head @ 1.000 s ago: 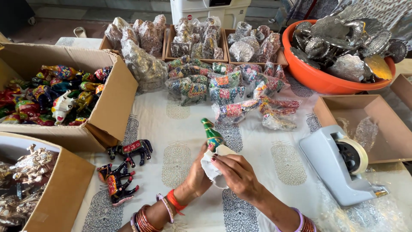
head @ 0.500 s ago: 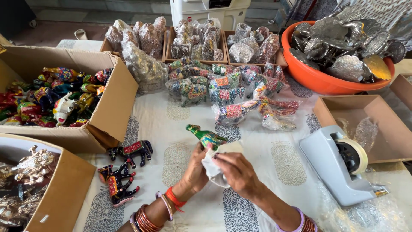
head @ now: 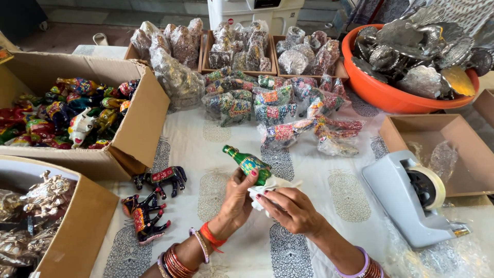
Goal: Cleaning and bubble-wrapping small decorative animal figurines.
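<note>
On the bench, the hands sit at the near middle, the left hand and right hand together around a figurine and paper. Two loose figurines lie to their left, before an open box. A tape dispenser stands to their right. Wrapped figurines lie behind, a tub at the far right.

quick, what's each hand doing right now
Left hand: closed on the green painted figurine.
Right hand: closed on the white wrapping at the figurine's lower end.
</note>
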